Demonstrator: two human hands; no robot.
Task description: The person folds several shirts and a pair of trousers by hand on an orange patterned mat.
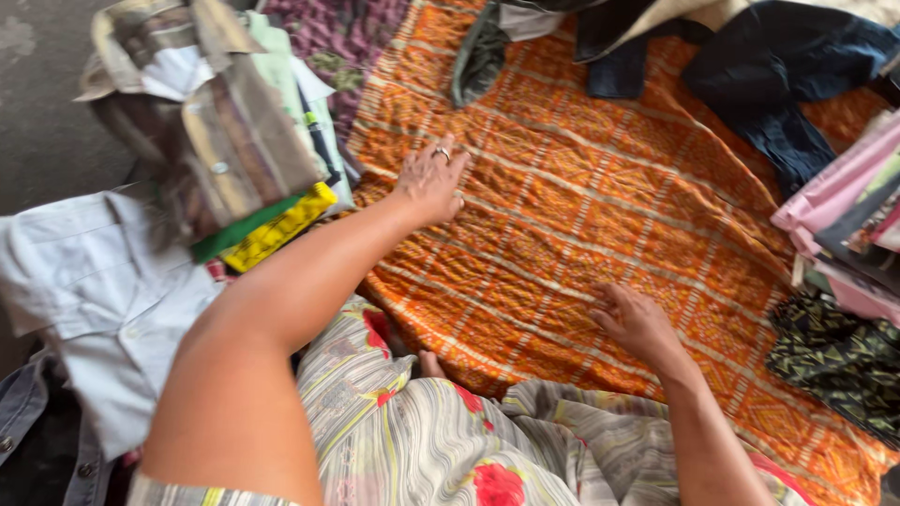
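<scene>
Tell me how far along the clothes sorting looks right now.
Looks done: a folded stack of garments at left and another folded pile at right. In hand: left hand and right hand press flat on the orange patterned cloth. Left: dark crumpled clothes lie unfolded.

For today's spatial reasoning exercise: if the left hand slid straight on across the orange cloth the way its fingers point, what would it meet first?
The left hand lies flat on the orange patterned cloth, fingers pointing up and slightly right. Going on, it would probably reach the dark green garment at the cloth's far edge first, though depth is hard to judge.
</scene>
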